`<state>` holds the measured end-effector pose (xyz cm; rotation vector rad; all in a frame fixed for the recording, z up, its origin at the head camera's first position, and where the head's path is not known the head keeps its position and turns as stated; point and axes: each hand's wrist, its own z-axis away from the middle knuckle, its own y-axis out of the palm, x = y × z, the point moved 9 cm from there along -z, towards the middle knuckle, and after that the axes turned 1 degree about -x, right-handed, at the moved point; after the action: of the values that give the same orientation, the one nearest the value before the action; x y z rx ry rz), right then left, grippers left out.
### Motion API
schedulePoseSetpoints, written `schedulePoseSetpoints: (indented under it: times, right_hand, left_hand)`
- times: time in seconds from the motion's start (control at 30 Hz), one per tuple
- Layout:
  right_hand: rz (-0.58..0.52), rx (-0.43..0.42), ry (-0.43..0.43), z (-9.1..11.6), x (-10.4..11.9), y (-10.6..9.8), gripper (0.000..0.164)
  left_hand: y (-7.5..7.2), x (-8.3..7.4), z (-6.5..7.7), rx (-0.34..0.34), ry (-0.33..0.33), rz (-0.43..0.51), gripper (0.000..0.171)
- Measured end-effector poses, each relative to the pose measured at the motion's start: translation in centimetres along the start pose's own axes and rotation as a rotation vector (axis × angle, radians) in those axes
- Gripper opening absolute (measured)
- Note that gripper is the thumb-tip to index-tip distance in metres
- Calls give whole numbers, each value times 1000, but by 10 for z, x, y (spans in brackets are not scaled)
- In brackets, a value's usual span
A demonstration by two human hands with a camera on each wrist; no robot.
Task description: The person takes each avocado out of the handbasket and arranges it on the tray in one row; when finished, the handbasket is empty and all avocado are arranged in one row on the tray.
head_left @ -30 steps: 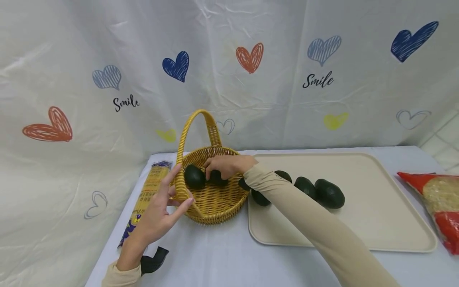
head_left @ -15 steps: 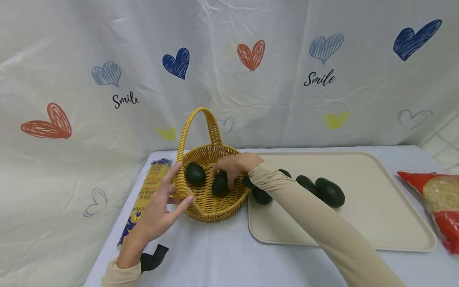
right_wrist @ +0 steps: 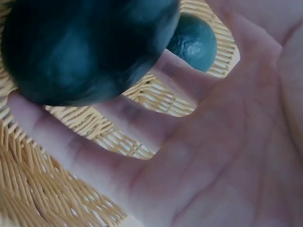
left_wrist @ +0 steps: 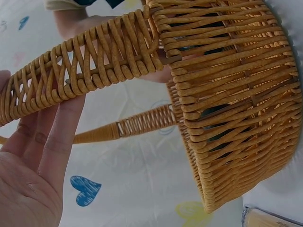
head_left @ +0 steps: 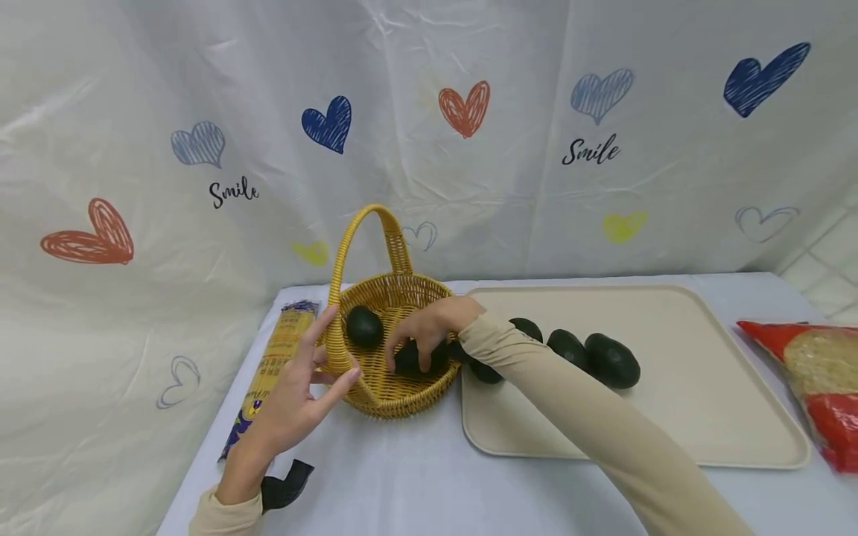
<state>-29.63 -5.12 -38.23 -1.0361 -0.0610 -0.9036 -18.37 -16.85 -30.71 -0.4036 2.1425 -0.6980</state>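
A yellow wicker basket [head_left: 383, 406] with a tall arched handle stands on the table, left of centre. My left hand [head_left: 295, 402] loosely holds the near side of its handle [left_wrist: 80, 64], fingers behind it and thumb apart. My right hand [head_left: 429, 324] reaches into the basket and grips a dark green avocado [head_left: 405, 360] with curled fingers. Fingertips touch that avocado [right_wrist: 85, 52] in the right wrist view, while the palm stays off it. A second avocado [head_left: 365, 327] lies at the basket's left side, apart from the hand.
A beige tray [head_left: 704, 402] right of the basket bears several avocados [head_left: 613, 361], partly behind the right sleeve. Left of the basket lies a yellow noodle packet [head_left: 278, 350]. A red and clear bag [head_left: 821, 380] is at the right edge. A printed white curtain [head_left: 523, 186] hangs behind.
My right hand has shifted the avocado inside the basket towards the near right, away from the other one. The left hand has kept its place on the handle.
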Motion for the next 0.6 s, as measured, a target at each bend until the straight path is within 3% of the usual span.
schedulePoseSetpoints:
  times: [0.23,0.37,0.47,0.6]
  right_hand:
    - [32,15,28,6,4,11,35]
    - [63,-73,-86,15,13,4,34]
    - [78,-209,-193,42,21,-12,34]
    - [24,-440,-280,109,23,-36,33]
  left_hand:
    - [1,2,3,13,-20,11,94]
    - [1,2,4,13,-25,10,95]
    - [1,1,3,10,-18,3,96]
    - [0,-1,2,10,-4,4,97]
